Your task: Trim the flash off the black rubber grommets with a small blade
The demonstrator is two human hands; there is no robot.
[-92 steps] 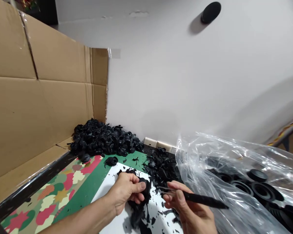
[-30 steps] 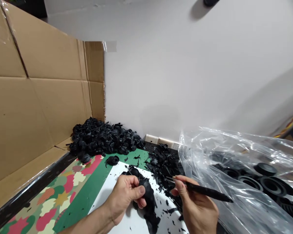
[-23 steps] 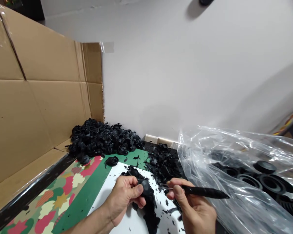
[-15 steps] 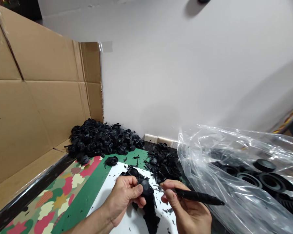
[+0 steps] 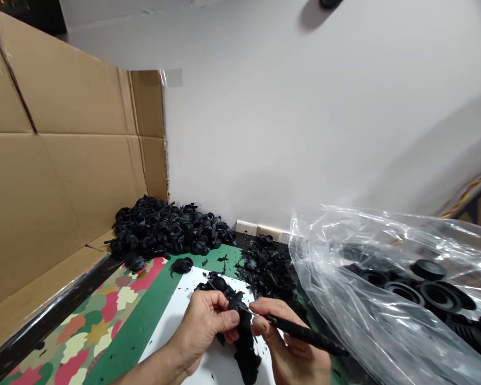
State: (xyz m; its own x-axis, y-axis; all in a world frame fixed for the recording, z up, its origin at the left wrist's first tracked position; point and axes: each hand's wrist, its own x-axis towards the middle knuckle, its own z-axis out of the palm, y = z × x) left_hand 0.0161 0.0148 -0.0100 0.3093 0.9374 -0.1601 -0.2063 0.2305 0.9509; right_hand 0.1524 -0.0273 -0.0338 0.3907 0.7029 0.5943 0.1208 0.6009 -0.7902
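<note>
Between thumb and fingers, my left hand pinches a small round black rubber part over a white sheet. My right hand is closed around a black-handled tool with a thin metal tip, held like a pen. That tip reaches the part's right side; whether it is a blade cannot be made out. Black scraps lie on the sheet under and in front of my hands, and more dark pieces sit just behind my left fingers.
A large heap of black rubber parts rests against the cardboard panel and wall. Right of it lies a pile of black scraps. A clear plastic bag at right holds black round parts. One loose part lies on the green mat.
My right hand has moved left, bringing the tool's tip from beside the rubber part onto it. My left hand has stayed nearly in place, and the part appears turned.
</note>
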